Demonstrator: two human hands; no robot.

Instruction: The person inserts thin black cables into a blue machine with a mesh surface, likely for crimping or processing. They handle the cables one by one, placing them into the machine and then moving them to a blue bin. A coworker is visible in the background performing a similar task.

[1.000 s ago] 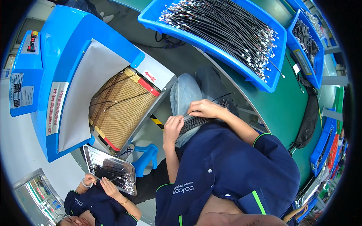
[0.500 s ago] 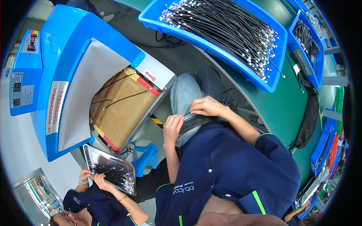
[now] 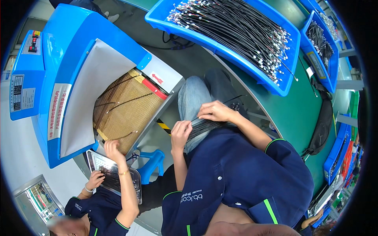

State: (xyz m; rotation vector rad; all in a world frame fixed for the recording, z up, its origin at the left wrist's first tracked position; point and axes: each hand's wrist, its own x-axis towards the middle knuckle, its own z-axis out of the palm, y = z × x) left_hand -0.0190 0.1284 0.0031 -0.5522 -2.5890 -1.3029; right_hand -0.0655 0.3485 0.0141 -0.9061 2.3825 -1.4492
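A bundle of thin black cables [image 3: 205,126] lies across my lap on grey-blue trousers. My left hand [image 3: 180,133] grips the bundle's near end. My right hand [image 3: 214,111] pinches cables at the bundle's upper side, and one thin strand [image 3: 235,98] runs out past it toward the table. Both forearms come out of dark blue sleeves with green trim.
A blue machine [image 3: 59,55] with a tan mesh conveyor belt [image 3: 126,112] carrying a few cables stands at left. A co-worker at lower left holds a metal tray [image 3: 132,187] and reaches a hand [image 3: 112,148] to the belt. Blue bins of cables [image 3: 220,49] sit on the green table [image 3: 299,114].
The co-worker's hand has risen from the metal tray up to the belt's edge. My hands have stayed on the cable bundle with only slight finger movement.
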